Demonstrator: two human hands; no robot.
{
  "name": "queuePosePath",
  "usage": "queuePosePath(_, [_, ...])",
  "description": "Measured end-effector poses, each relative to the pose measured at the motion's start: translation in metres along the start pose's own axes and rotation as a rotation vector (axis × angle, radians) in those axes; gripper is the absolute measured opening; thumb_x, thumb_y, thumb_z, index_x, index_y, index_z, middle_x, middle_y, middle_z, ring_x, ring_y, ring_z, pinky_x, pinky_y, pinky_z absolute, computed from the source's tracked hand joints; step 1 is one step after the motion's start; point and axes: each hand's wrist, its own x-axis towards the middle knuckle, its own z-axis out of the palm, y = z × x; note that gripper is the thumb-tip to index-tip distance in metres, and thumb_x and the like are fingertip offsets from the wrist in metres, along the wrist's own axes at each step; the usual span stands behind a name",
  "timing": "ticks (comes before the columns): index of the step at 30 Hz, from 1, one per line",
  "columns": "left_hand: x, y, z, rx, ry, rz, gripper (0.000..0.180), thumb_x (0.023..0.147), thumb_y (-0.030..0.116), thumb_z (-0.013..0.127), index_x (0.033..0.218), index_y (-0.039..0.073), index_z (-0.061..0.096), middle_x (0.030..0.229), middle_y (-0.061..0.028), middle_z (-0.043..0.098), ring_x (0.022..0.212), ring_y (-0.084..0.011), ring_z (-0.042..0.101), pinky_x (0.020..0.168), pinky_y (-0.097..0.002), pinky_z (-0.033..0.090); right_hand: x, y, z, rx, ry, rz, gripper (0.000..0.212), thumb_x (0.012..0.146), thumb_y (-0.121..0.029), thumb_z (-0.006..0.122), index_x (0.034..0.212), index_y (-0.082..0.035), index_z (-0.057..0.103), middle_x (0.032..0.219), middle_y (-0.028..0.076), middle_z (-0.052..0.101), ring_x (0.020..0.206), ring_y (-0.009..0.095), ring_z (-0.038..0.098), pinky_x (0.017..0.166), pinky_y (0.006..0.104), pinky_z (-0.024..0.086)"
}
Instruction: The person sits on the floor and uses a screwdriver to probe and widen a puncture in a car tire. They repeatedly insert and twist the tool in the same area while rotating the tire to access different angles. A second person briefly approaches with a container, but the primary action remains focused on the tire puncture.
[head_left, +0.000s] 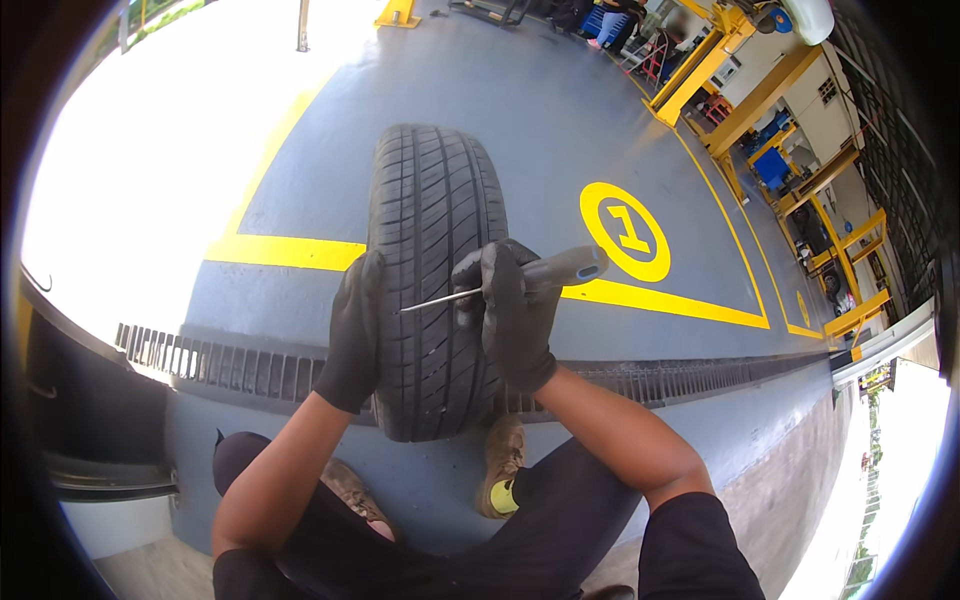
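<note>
A black tire stands upright on its tread between my feet, its grooved face toward me. My left hand, in a black glove, grips the tire's left side; its fingertips are partly hidden against the sidewall. On the right side, my gloved right hand is closed around a screwdriver with a grey handle. The thin metal shaft points left across the tread, and its tip lies at or just above the left part of the tread; I cannot tell whether it touches.
A dark drain grate crosses the grey floor behind the tire. Yellow lines and a yellow circle mark the floor. Yellow lift posts stand at the far right, with people seated at the back. My shoes flank the tire.
</note>
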Motion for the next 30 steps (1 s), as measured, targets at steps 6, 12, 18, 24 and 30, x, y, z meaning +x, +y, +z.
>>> queuePosePath(6, [0.000, 0.005, 0.000, -0.043, 0.029, -0.015, 0.050, 0.110, 0.042, 0.049, 0.133, -0.001, 0.059, 0.122, -0.0107, 0.062, 0.111, -0.0179, 0.059, 0.099, -0.0334, 0.048, -0.012, 0.019, -0.018, -0.280, -0.233, -0.311, 0.033, 0.103, -0.028, 0.054, 0.098, 0.002, 0.066, 0.076, 0.008, 0.065, 0.061, 0.014, 0.061, 0.056, 0.0279, 0.050])
queuePosePath(12, [0.002, 0.004, 0.000, -0.118, 0.001, -0.099, 0.049, 0.110, 0.043, 0.049, 0.131, 0.001, 0.059, 0.119, -0.0092, 0.063, 0.109, -0.0172, 0.059, 0.096, -0.0332, 0.049, -0.007, 0.017, -0.016, -0.170, -0.323, -0.142, 0.026, 0.099, -0.018, 0.055, 0.104, 0.004, 0.067, 0.088, 0.012, 0.070, 0.075, 0.017, 0.069, 0.067, 0.0302, 0.060])
queuePosePath(18, [0.004, 0.003, 0.001, -0.108, -0.032, -0.057, 0.049, 0.111, 0.042, 0.047, 0.132, -0.001, 0.058, 0.119, -0.0102, 0.063, 0.109, -0.0180, 0.059, 0.097, -0.0341, 0.049, 0.000, 0.010, -0.013, -0.107, -0.313, -0.048, 0.024, 0.098, -0.014, 0.054, 0.099, 0.005, 0.068, 0.086, 0.013, 0.071, 0.072, 0.015, 0.069, 0.066, 0.0295, 0.060])
queuePosePath(24, [0.005, -0.013, -0.019, 0.465, -0.086, 0.313, 0.045, 0.113, 0.023, 0.039, 0.147, -0.006, 0.045, 0.142, -0.0196, 0.056, 0.132, -0.0263, 0.054, 0.112, -0.0375, 0.044, 0.024, -0.001, -0.019, -0.143, -0.228, -0.121, 0.031, 0.102, -0.022, 0.055, 0.087, 0.002, 0.067, 0.076, 0.009, 0.067, 0.062, 0.013, 0.062, 0.057, 0.0266, 0.051])
queuePosePath(30, [0.005, -0.004, -0.022, 0.470, -0.155, 0.363, 0.044, 0.111, 0.017, 0.044, 0.149, -0.005, 0.044, 0.147, -0.0206, 0.052, 0.136, -0.0278, 0.051, 0.114, -0.0382, 0.042, 0.036, 0.006, -0.021, -0.074, -0.151, -0.101, 0.028, 0.103, -0.023, 0.058, 0.084, -0.002, 0.064, 0.071, 0.005, 0.061, 0.058, 0.011, 0.058, 0.055, 0.0261, 0.048])
